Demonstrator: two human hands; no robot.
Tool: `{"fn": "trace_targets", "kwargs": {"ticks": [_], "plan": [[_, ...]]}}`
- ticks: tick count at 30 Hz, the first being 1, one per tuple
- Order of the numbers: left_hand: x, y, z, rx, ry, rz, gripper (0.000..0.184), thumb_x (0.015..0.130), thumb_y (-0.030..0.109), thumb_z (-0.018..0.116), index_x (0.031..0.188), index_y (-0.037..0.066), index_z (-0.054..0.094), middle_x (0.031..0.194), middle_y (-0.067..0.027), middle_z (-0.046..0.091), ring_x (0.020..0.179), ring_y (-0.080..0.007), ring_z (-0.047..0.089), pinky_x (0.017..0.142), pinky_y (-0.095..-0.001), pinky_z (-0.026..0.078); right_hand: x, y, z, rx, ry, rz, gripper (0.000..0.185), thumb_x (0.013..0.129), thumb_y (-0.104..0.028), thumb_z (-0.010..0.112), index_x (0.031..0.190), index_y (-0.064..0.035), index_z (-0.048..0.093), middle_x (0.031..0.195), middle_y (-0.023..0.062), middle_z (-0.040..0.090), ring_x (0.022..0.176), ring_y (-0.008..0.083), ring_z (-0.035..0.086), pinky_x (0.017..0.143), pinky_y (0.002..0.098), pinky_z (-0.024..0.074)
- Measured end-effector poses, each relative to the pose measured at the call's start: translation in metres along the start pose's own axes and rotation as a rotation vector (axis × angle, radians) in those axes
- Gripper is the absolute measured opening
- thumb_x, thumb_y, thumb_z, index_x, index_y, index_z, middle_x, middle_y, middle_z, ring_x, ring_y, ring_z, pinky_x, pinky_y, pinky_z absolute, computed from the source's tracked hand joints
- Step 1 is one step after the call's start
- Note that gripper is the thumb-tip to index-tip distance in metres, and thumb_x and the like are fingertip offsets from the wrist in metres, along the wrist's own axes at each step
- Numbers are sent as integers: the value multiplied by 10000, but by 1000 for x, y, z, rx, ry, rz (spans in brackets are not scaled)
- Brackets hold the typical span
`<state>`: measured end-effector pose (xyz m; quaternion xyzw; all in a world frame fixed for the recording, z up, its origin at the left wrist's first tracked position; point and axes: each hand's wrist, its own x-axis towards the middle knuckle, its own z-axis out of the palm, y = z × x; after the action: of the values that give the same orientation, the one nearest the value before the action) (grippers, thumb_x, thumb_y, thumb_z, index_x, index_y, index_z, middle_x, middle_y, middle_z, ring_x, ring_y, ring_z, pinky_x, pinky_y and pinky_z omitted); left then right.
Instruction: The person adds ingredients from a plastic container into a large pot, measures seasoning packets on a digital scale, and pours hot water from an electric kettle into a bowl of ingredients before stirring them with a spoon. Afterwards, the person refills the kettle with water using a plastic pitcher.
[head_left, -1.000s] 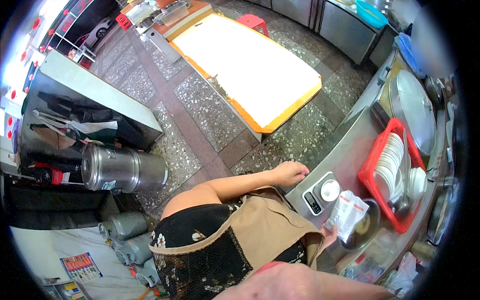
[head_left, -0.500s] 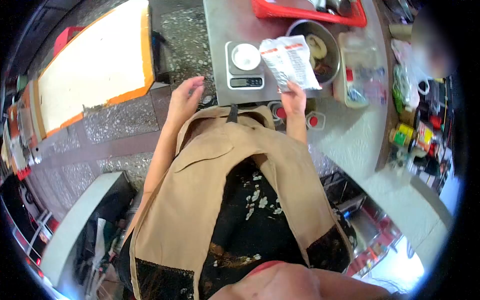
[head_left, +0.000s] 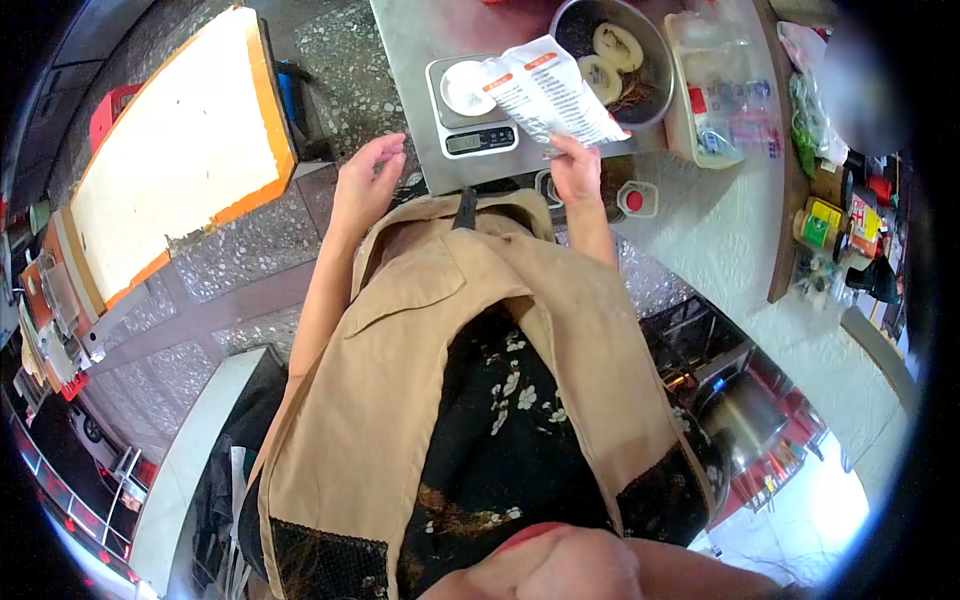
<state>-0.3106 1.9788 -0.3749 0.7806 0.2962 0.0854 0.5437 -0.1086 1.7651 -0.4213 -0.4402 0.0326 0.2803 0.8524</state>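
My right hand [head_left: 577,175] pinches the lower edge of a white foil packet [head_left: 555,92] with orange bands and printed text. The packet slants to the left, and its upper left corner overlaps the view of a small white dish [head_left: 466,88]. That dish sits on a digital kitchen scale [head_left: 480,140]; white contents show faintly inside it. My left hand [head_left: 366,182] hangs in the air left of the scale, fingers loosely bent and apart, with nothing in it. Behind the packet stands a steel bowl [head_left: 667,80] holding pale, ring-like pieces and brown shreds.
Right of the bowl is a translucent bin [head_left: 685,135] with bottles and bags. A bottle with a red cap [head_left: 634,200] stands below the metal table's [head_left: 410,60] edge. A white board with orange edging [head_left: 180,150] lies at left.
The view has shifted, so the table items sit higher and the red tray is nearly out of frame. The packet has tilted left, its top now reaching the dish on the scale.
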Motion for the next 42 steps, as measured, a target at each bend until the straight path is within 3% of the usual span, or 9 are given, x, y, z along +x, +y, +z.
{"fn": "trace_targets", "kwargs": {"ticks": [17,19,22,23,30,32,42], "plan": [[-1,-3,-4,13,12,49,278,828,103,569,1095,22,569,980,-135,631,893,-209,607,765,-301,468,3,8,-9,-3,27,22,523,654,155,554,1153,11,485,1090,99,576,1002,212,561,860,330,452],[-4,-2,-4,9,18,56,275,827,103,568,1089,16,571,978,-136,631,888,-211,607,766,-300,468,4,7,-13,-84,17,73,480,666,88,560,1133,-10,506,1049,78,589,926,218,576,719,344,464],[-3,0,-2,22,25,47,269,826,101,566,1078,8,577,975,-139,632,879,-213,609,766,-301,468,11,18,-17,-66,73,-9,454,679,61,563,1125,-8,506,1014,74,594,871,211,579,634,332,447],[-4,1,-3,18,21,53,270,825,101,565,1078,9,579,975,-140,632,878,-213,610,765,-300,469,10,15,-19,12,62,77,553,657,142,552,1183,-3,456,1112,98,558,1030,229,542,880,346,441],[-7,2,-3,44,1,27,271,823,107,565,1076,11,580,976,-147,630,875,-220,610,761,-308,470,8,16,-22,55,-2,142,553,659,141,549,1185,4,449,1121,104,551,1030,232,541,886,347,435],[-9,0,1,31,-1,39,269,824,108,564,1075,14,581,978,-147,629,874,-222,610,757,-309,470,10,18,-19,-60,78,61,546,659,131,553,1181,8,453,1117,108,553,1033,233,540,889,346,432],[-8,0,-4,50,7,46,268,828,115,562,1076,15,582,984,-150,626,871,-231,609,748,-312,471,5,13,-16,17,19,56,555,646,132,555,1178,16,447,1106,101,556,1019,232,545,884,343,433]]}}
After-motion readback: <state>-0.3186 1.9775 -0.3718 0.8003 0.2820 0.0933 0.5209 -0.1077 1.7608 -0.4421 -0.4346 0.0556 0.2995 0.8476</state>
